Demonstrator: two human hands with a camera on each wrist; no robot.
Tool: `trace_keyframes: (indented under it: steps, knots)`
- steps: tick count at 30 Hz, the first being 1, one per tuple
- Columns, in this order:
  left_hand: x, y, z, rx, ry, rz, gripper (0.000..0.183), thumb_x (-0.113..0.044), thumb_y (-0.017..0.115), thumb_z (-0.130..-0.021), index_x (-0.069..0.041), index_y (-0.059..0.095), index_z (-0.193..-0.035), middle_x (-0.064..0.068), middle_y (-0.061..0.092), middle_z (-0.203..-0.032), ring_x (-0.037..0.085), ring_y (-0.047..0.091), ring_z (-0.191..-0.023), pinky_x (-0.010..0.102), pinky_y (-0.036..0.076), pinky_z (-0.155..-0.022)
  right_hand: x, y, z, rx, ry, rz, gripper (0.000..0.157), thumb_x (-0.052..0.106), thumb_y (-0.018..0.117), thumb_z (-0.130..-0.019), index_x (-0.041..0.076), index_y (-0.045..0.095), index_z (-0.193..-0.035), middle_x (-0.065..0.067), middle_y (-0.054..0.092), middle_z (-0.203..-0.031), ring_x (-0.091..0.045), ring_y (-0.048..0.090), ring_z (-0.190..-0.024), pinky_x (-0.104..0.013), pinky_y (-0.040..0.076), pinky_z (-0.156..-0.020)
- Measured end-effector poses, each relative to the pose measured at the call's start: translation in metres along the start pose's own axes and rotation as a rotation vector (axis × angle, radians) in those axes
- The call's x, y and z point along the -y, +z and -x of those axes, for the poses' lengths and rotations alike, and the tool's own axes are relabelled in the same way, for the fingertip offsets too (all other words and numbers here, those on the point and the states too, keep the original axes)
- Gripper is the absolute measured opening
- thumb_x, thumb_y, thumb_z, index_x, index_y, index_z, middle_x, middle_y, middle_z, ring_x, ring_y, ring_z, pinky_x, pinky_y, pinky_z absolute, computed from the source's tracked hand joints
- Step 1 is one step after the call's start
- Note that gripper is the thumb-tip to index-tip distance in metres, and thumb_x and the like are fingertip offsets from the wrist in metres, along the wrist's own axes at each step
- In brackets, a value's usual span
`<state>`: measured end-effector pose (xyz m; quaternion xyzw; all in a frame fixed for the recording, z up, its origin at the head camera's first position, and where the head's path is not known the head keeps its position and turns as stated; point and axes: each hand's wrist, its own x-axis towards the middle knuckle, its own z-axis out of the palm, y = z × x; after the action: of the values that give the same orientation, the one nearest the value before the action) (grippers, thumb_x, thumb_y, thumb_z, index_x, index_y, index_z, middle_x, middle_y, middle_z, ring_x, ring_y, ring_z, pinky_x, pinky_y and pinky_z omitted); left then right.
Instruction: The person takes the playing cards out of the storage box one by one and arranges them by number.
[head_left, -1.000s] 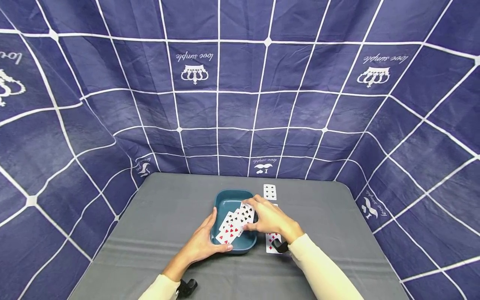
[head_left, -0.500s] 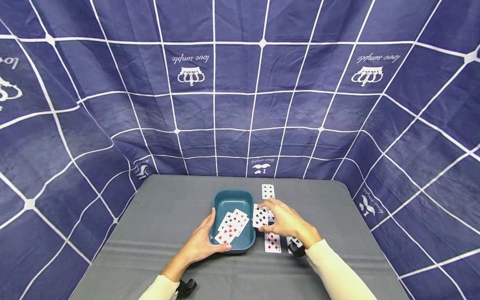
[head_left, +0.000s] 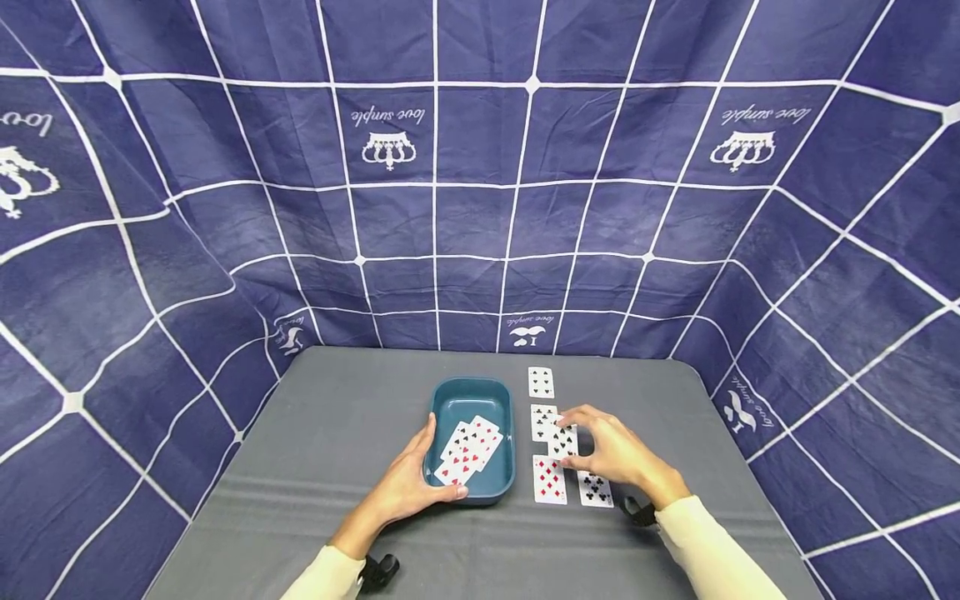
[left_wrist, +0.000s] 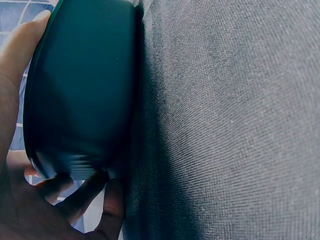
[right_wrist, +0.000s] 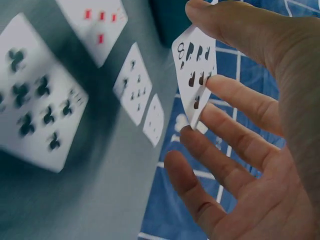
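One hand on the tray, a spade card in the other

From where I stand, the person's left hand (head_left: 405, 483) is clasped round the near left part of a blue-green tray (head_left: 454, 408), the thumb by the near rim and the fingers along the outer wall. The tray sits on a grey table (head_left: 337, 408). Inside it a few playing cards overlap face up: a hearts card (head_left: 460, 468) on top at the near end, with a black-suited card (head_left: 456, 440) and a diamonds card (head_left: 487, 432) partly showing from under it.

The right hand (head_left: 618, 454) pinches an eight of spades (head_left: 562, 442) between thumb and fingers, to the right of the tray. The card is held tilted, and seen from above it hides a corner of a clubs card (head_left: 541, 418) on the table.

That clubs card lies in a column beside the tray, between a far black-pipped card (head_left: 541, 382) and a near diamonds card (head_left: 550, 481). Another clubs card (head_left: 596, 492) lies just right of the near one, partly below the right hand.

Both arms wear cream sleeves (head_left: 712, 546) with black wrist cameras (head_left: 380, 572). Round the table hangs a navy curtain (head_left: 480, 221) with a white grid.
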<state>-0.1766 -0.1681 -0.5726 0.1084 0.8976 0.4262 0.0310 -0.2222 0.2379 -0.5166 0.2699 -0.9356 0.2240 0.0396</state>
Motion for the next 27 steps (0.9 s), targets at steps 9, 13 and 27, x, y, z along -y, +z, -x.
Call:
trace_keyframes:
  steps: [9, 13, 27]
  knots:
    - [-0.002, 0.001, 0.0, 0.001, -0.005, -0.002, 0.152, -0.056, 0.108, -0.077, -0.006, 0.016, -0.187, 0.025, 0.032, -0.191, 0.05, 0.041, -0.173, 0.068, 0.04, -0.138, -0.032, -0.004, 0.028, -0.052, 0.034, 0.004, 0.055, 0.028, 0.105, -0.087, 0.015, 0.082, -0.136, -0.01, 0.078, -0.151, -0.039, 0.077, -0.137, -0.063, 0.061, -0.115]
    - [-0.003, 0.0, 0.001, -0.002, 0.001, -0.004, 0.151, -0.056, 0.108, -0.077, -0.006, 0.017, -0.187, 0.025, 0.033, -0.19, 0.05, 0.042, -0.173, 0.069, 0.041, -0.137, -0.044, -0.008, 0.04, -0.072, 0.027, 0.023, 0.055, 0.027, 0.105, -0.085, 0.014, 0.083, -0.133, -0.011, 0.079, -0.15, -0.039, 0.078, -0.137, -0.063, 0.061, -0.115]
    - [0.002, 0.001, -0.002, 0.004, -0.008, -0.001, 0.153, -0.059, 0.107, -0.077, -0.008, 0.015, -0.188, 0.023, 0.031, -0.192, 0.049, 0.041, -0.174, 0.068, 0.04, -0.137, -0.078, -0.011, 0.078, -0.073, -0.043, 0.017, 0.055, 0.028, 0.109, -0.079, 0.016, 0.084, -0.126, -0.012, 0.081, -0.14, -0.04, 0.079, -0.124, -0.057, 0.063, -0.106]
